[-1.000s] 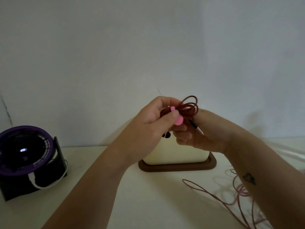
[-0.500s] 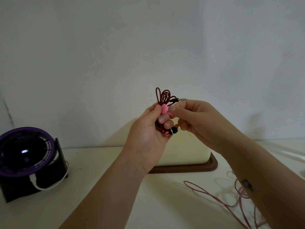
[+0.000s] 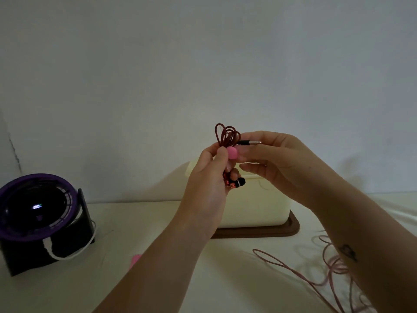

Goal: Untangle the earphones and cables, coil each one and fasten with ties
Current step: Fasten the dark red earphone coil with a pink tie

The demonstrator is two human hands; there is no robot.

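We see the dark red earphones (image 3: 228, 137) held up at the centre of the frame, in front of the pale wall. Their braided cord is gathered into a narrow bundle of several loops that fan out above the fingers, and a pink tie (image 3: 232, 153) sits around the bundle's waist. Below the fingers, two metallic red earbuds with black tips (image 3: 237, 183) hang out of the bundle. The audio plug (image 3: 249, 142), black with a silver end, sticks out sideways to the right.

The left hand (image 3: 208, 177) has its grip clenched around the lower part of the bundle, thumb pressed beside the tie. The right hand (image 3: 277, 159) pinches the pink tie from the right with thumb and forefinger, its other fingers curled loosely.

Behind the hands, a cream box (image 3: 255, 206) stands on a brown tray (image 3: 291, 229) on the white counter (image 3: 135, 222). At lower right a pink cable (image 3: 293, 269) lies loose in sprawling loops on the counter. At left a purple-rimmed black fan (image 3: 36, 208) stands with a white cord (image 3: 67, 256) trailing from it.
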